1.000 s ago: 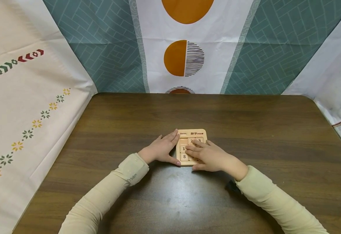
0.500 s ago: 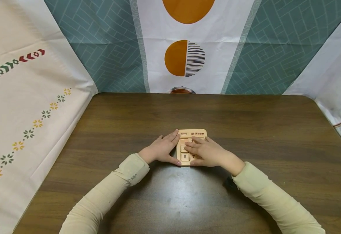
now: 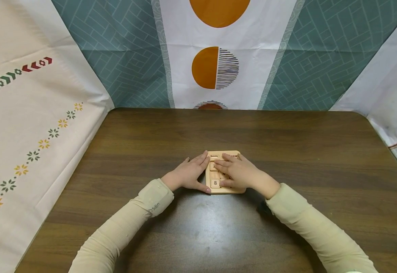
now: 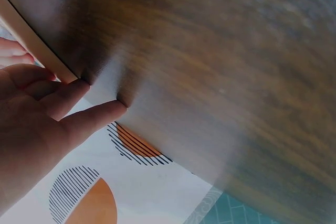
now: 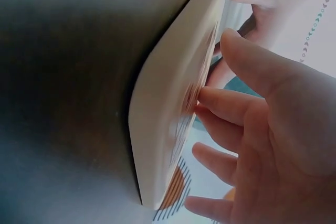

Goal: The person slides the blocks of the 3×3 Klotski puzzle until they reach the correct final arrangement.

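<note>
A pale wooden number slide puzzle (image 3: 229, 192) lies flat on the table, numbered tiles in its frame. My left hand (image 3: 188, 174) rests along the puzzle's left side, fingers extended at that edge, thumb at the near-left corner. My right hand (image 3: 247, 175) lies over the right part of the puzzle, hiding most tiles. One fingertip touches the upper-left tile (image 3: 212, 166). Below that tile is a bare slot, then the tile marked 8 (image 3: 215, 183). In the right wrist view, the fingers reach straight to the puzzle's top face, with its thick side (image 5: 152, 114) towards the camera.
The brown wooden table (image 3: 150, 132) extends around the puzzle on all sides. Behind it hangs a teal and white cloth (image 3: 181, 68) with orange circles. A white cloth with a flower pattern (image 3: 41, 144) borders the left side.
My right hand has shifted left and slightly away from me. The tile marked 1 has slid up into the upper-left slot, leaving the slot below it bare. The left hand stays put.
</note>
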Action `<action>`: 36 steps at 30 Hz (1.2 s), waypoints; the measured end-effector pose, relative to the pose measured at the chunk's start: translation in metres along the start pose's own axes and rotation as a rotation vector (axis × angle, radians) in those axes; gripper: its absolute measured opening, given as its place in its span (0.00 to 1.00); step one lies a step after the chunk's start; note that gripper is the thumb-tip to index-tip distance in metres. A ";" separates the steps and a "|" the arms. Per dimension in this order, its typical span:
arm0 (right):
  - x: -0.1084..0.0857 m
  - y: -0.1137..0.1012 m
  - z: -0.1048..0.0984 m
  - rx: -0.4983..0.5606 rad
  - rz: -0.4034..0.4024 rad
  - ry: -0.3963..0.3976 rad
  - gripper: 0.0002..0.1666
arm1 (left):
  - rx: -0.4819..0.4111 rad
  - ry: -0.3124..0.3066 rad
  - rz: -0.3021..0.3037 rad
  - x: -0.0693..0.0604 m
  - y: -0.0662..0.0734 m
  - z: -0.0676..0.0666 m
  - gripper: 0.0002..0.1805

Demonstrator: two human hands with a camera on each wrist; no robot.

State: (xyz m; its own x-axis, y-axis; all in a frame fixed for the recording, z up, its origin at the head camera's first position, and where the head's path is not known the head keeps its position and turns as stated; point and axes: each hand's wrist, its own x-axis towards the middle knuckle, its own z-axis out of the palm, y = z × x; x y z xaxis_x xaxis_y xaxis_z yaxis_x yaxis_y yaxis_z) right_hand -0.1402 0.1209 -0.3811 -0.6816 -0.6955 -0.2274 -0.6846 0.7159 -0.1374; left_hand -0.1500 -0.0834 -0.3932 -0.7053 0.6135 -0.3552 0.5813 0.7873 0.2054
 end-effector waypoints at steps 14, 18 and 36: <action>-0.012 0.008 -0.005 0.053 0.005 0.017 0.41 | 0.020 0.005 0.002 0.001 0.000 0.001 0.62; -0.026 0.015 -0.005 0.077 0.051 0.032 0.41 | 0.027 0.017 0.001 0.001 0.000 0.001 0.62; -0.044 0.007 0.005 0.056 -0.037 0.044 0.37 | 0.024 0.014 -0.001 0.001 -0.001 0.002 0.62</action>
State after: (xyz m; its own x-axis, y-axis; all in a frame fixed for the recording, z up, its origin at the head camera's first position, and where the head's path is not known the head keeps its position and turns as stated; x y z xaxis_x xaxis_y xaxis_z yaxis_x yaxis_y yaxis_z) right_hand -0.1138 0.1571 -0.3770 -0.6675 -0.7227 -0.1791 -0.6950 0.6911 -0.1985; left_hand -0.1508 -0.0840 -0.3957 -0.7113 0.6136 -0.3430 0.5899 0.7864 0.1833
